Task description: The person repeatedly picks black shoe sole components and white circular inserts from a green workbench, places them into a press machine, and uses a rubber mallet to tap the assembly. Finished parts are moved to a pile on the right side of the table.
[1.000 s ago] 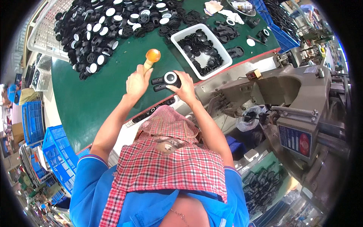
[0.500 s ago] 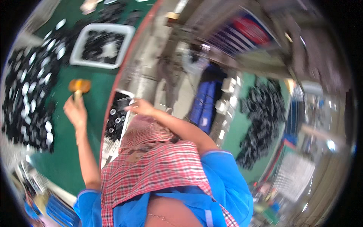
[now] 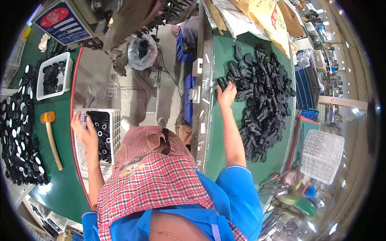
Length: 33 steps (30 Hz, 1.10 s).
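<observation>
On the green tabletop (image 3: 219,132) to the person's right, the right hand (image 3: 227,94) rests on the edge of a heap of black plastic parts (image 3: 261,96), its grip closing on one piece. The left hand (image 3: 85,134) lies spread open over a white crate (image 3: 113,132) holding black parts, near a wooden mallet (image 3: 51,136).

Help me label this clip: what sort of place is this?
Probably a factory assembly bench: green-topped worktables, a big heap of black plastic tube-shaped parts under the right hand, and a white wire basket of parts at the left hand.
</observation>
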Tool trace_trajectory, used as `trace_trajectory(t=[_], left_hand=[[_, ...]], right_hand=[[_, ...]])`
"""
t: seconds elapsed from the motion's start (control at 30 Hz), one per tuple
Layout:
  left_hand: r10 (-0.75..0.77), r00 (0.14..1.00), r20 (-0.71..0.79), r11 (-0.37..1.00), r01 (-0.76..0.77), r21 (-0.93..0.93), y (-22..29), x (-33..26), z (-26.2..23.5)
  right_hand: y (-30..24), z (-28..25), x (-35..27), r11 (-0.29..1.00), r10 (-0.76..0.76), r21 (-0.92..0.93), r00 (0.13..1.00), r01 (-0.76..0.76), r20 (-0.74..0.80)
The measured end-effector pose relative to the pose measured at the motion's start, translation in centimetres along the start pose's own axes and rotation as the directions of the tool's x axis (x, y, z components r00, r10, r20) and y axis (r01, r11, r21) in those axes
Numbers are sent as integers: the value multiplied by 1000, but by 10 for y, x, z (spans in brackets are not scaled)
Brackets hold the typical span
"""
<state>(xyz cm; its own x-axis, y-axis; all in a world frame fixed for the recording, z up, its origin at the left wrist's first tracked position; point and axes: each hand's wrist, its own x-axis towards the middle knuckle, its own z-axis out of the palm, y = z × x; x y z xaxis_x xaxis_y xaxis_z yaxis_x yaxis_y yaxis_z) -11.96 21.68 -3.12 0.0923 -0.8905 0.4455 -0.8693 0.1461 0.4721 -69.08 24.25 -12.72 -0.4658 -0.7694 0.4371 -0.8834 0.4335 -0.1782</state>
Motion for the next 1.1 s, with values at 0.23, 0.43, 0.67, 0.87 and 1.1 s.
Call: trace_trajectory(t=[0.23,0.43,0.67,0.87,1.1], left_hand=[[120,965,234,966,-59,-252,94,-8,22],[300,815,496,873,-25,-488,158,15,6],[-288,810,510,477,583,-658,68,-16,-19],[-377,827,417,614,560,-557,28,-28,-56],[-94,945,313,847,241,-474,-94,4,-115]], right_hand=[[-32,-28,3,761,-116,619,899,-194,423],[-208,-102,-8,561,-618,671,293,-485,729],[-346,-100,-57,41,-765,755,465,-654,445],[-444,-106,-102,-59,-693,378,310,-924,651],[-514,-113,-111,106,-738,461,241,-881,630]])
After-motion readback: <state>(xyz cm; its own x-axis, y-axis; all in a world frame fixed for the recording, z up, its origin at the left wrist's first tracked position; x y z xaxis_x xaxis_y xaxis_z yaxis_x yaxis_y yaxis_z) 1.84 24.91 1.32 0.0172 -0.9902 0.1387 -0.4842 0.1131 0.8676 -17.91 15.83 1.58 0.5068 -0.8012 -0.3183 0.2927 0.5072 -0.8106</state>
